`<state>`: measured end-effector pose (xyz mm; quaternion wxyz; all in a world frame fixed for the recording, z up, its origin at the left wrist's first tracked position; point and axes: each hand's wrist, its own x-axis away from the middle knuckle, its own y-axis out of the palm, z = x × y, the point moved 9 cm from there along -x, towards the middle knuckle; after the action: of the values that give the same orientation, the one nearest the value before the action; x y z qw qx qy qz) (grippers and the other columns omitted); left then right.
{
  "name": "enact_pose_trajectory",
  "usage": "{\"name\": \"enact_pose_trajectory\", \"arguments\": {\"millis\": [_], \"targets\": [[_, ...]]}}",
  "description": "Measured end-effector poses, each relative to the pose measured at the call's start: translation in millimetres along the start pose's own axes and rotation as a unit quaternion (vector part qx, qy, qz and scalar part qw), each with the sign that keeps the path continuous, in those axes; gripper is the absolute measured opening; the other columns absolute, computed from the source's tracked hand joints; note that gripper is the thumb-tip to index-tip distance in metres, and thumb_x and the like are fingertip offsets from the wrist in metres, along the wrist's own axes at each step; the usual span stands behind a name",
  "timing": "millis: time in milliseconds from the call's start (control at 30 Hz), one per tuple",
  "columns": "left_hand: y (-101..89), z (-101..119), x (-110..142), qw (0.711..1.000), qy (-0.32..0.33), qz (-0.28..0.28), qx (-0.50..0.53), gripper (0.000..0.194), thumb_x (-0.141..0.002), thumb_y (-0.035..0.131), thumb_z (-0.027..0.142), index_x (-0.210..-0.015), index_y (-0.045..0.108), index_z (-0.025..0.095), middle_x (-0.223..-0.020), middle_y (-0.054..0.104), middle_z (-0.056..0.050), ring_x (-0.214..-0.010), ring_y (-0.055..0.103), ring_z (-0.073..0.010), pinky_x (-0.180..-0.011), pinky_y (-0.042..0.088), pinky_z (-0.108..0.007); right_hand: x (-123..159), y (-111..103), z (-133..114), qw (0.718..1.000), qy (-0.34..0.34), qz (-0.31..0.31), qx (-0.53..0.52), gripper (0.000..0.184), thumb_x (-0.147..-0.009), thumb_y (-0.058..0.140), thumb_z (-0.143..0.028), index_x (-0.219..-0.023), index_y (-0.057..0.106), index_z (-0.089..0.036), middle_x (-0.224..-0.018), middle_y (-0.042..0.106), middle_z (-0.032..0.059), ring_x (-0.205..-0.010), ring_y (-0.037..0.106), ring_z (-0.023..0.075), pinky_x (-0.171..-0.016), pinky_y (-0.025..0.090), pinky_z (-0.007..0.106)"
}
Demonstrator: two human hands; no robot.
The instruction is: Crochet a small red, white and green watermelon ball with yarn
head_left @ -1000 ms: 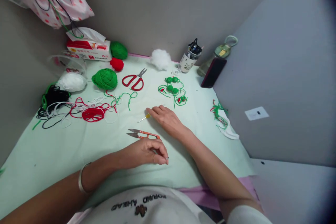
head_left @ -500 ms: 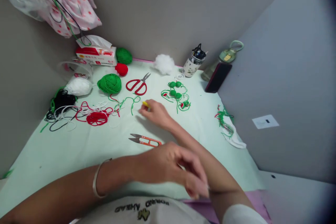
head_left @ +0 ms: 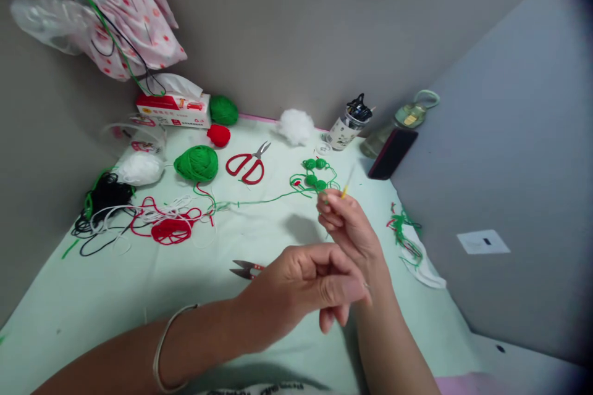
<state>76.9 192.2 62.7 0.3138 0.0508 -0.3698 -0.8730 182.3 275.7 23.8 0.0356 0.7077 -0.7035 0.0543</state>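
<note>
My right hand (head_left: 349,225) is raised over the middle of the table, fingers closed on a thin crochet hook (head_left: 344,191) with a yellow handle. A strand of green yarn (head_left: 273,199) runs taut from the tangled yarn on the left to its fingertips. Nearer to me, my left hand (head_left: 310,287) is pinched closed in front of my right wrist; whatever its fingertips hold is too small to make out. Orange thread snips (head_left: 245,270) lie partly hidden behind the left hand. Small green crocheted balls (head_left: 316,181) with loose yarn tails lie just beyond the right hand.
Red-handled scissors (head_left: 247,165), a green yarn ball (head_left: 197,163) and a red yarn coil (head_left: 171,231) lie to the left. White stuffing (head_left: 296,126), a pen cup (head_left: 345,128), a bottle (head_left: 410,114) and a phone (head_left: 393,153) stand along the back. Yarn scraps (head_left: 405,234) lie right.
My right hand has moved right and nearer, lifting with the hook and drawing the green strand out straight. The left hand's fingers have come together in a pinch.
</note>
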Motion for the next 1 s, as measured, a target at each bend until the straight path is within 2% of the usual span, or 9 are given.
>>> {"name": "enact_pose_trajectory", "arguments": {"millis": [100,233,367,500,600,733,800,900,1000], "targets": [[-17.7,6,-4,0.998,0.022,0.046,-0.043,0.016,-0.081,0.075,0.035,-0.075,0.072,0.021,-0.074,0.066,0.001,-0.067,0.051,-0.0130,-0.065,0.040,-0.025,18,-16,8,0.986,0.026,0.056,-0.156,0.026,-0.078,0.075,-0.040,-0.073,0.059,-0.021,-0.065,0.040,-0.0070,-0.051,0.011,0.0068,-0.045,0.011,0.024],[-54.4,17,-4,0.983,0.073,0.153,-0.075,0.018,-0.089,0.072,0.037,-0.079,0.076,0.023,-0.068,0.058,0.005,-0.061,0.038,-0.0117,-0.062,0.035,-0.025,34,-6,13,0.987,0.024,0.083,-0.137,0.025,-0.074,0.082,-0.041,-0.076,0.070,-0.020,-0.056,0.039,-0.0083,-0.048,0.018,0.0058,-0.046,0.018,0.023],[-65.1,27,-3,0.974,0.145,0.175,-0.008,0.018,-0.093,0.072,0.034,-0.079,0.075,0.023,-0.053,0.040,0.008,-0.055,0.028,-0.0105,-0.063,0.034,-0.023,46,22,4,0.999,-0.002,-0.005,-0.035,0.016,-0.079,0.083,-0.033,-0.075,0.075,-0.020,-0.067,0.054,-0.0030,-0.061,0.042,0.0088,-0.058,0.034,0.024],[-67.8,39,1,0.963,0.192,0.178,0.062,0.019,-0.094,0.071,0.033,-0.079,0.076,0.023,-0.050,0.036,0.009,-0.052,0.026,-0.0094,-0.071,0.041,-0.022,49,32,9,0.997,0.020,-0.073,-0.005,0.016,-0.081,0.083,-0.032,-0.075,0.075,-0.020,-0.071,0.057,-0.0024,-0.064,0.044,0.0094,-0.059,0.033,0.025],[-77.2,43,-2,0.965,0.175,0.192,0.034,0.019,-0.093,0.073,0.032,-0.078,0.078,0.021,-0.058,0.046,0.007,-0.053,0.028,-0.0080,-0.068,0.041,-0.021,43,21,9,0.997,0.014,-0.044,-0.067,0.025,-0.088,0.075,-0.043,-0.077,0.078,-0.020,-0.070,0.056,-0.0016,-0.056,0.038,0.0082,-0.054,0.030,0.026],[-93.4,33,-9,0.969,0.121,0.212,-0.037,0.017,-0.093,0.073,0.033,-0.083,0.079,0.021,-0.068,0.055,0.004,-0.057,0.034,-0.0077,-0.065,0.039,-0.020,41,2,-9,0.989,-0.067,0.009,-0.130,0.055,-0.101,0.050,-0.055,-0.073,0.081,-0.019,-0.071,0.061,0.0052,-0.069,0.054,0.0151,-0.064,0.044,0.030],[-99.1,29,-11,0.966,0.117,0.225,-0.051,0.015,-0.093,0.073,0.034,-0.085,0.080,0.022,-0.077,0.063,0.003,-0.060,0.038,-0.0077,-0.068,0.041,-0.021,45,-9,-15,0.984,-0.097,0.053,-0.137,0.061,-0.104,0.044,-0.055,-0.067,0.077,-0.019,-0.060,0.055,0.0031,-0.063,0.052,0.0139,-0.058,0.042,0.028],[-102.8,23,-12,0.962,0.116,0.238,-0.062,0.012,-0.089,0.078,0.034,-0.085,0.080,0.023,-0.094,0.072,0.001,-0.063,0.044,-0.0071,-0.067,0.042,-0.022,53,-18,-24,0.970,-0.140,0.107,-0.168,0.060,-0.103,0.043,-0.059,-0.070,0.075,-0.021,-0.060,0.052,-0.0007,-0.047,0.047,0.0091,-0.047,0.037,0.026],[-102.3,19,-14,0.963,0.109,0.234,-0.080,0.014,-0.085,0.081,0.036,-0.082,0.081,0.022,-0.090,0.074,0.000,-0.059,0.047,-0.0068,-0.062,0.041,-0.023,60,-16,-33,0.963,-0.183,0.116,-0.161,0.041,-0.098,0.059,-0.056,-0.082,0.077,-0.023,-0.081,0.063,0.0011,-0.058,0.062,0.0104,-0.058,0.052,0.028]]}}
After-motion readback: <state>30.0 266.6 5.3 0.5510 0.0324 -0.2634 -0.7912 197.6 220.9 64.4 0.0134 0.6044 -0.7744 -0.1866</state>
